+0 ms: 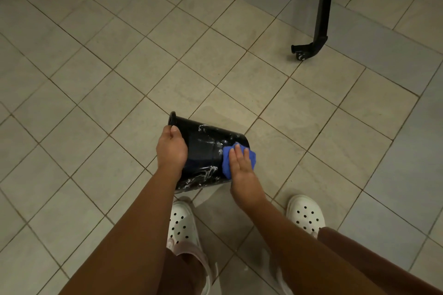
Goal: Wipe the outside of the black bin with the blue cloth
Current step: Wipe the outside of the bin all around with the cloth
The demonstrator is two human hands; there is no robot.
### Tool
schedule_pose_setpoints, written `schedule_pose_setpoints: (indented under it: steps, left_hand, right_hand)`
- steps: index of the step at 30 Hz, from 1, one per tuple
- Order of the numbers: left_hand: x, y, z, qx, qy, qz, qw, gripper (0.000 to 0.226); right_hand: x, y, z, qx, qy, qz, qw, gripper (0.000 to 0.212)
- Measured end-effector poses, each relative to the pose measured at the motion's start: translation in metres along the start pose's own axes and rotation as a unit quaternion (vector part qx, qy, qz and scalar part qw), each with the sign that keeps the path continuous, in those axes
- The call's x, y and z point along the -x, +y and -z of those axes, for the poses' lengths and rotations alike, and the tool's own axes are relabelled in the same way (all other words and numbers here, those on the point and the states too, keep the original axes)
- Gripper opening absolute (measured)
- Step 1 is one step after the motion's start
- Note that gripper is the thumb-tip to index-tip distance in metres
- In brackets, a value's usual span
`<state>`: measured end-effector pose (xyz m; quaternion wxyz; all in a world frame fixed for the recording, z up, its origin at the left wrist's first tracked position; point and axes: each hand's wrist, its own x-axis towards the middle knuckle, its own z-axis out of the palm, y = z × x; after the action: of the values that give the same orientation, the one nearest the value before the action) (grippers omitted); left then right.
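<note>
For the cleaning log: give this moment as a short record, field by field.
bin: black bin tipped on its side, rim to the left
left hand: left hand grips the bin near the rim
right hand: right hand presses blue cloth flat against the bin's side
residue: white streaks on the bin
floor: tiled floor

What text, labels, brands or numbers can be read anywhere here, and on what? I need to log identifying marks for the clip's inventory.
None can be read.
black bin: only white smears, no lettering visible.
blue cloth: plain, no tag showing.
white clogs: no brand mark legible.
black wheeled leg: no marking visible.
left hand and right hand cover parts of the bin.
</note>
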<state>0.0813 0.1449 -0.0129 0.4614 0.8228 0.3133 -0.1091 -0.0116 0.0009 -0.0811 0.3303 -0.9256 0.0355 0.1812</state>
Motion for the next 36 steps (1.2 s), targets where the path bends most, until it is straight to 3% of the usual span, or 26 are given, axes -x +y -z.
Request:
schedule_pose_setpoints:
  steps: [5, 13, 20, 24, 28, 34, 36]
  left_hand:
    - [0.002, 0.003, -0.001, -0.012, -0.006, -0.016, 1.0, 0.038]
    - [-0.001, 0.003, 0.0, -0.022, -0.007, -0.009, 1.0, 0.037]
    - [0.001, 0.007, -0.004, -0.05, -0.017, -0.033, 0.998, 0.039]
    - [-0.001, 0.007, -0.003, -0.059, -0.016, -0.028, 0.998, 0.037]
    - [0.0, 0.006, -0.002, -0.04, -0.015, -0.023, 0.999, 0.038]
    - [0.0, 0.007, -0.003, -0.027, -0.014, -0.004, 1.0, 0.04]
    - [-0.001, 0.006, -0.002, -0.025, -0.016, -0.003, 1.0, 0.04]
  right_hand:
    - [-0.001, 0.004, 0.002, -0.028, 0.007, -0.081, 0.996, 0.083]
    - [0.014, -0.002, -0.017, 0.03, 0.037, 0.063, 0.997, 0.089]
    - [-0.004, -0.003, 0.006, -0.019, 0.009, -0.037, 0.999, 0.075]
    - [0.013, -0.015, -0.01, 0.013, 0.056, 0.027, 0.998, 0.079]
    - [-0.003, -0.02, 0.002, 0.028, 0.007, 0.065, 0.997, 0.075]
    - [-0.01, -0.015, 0.008, -0.001, -0.003, -0.054, 0.999, 0.075]
    - [0.001, -0.018, 0.003, 0.004, 0.004, -0.052, 0.999, 0.074]
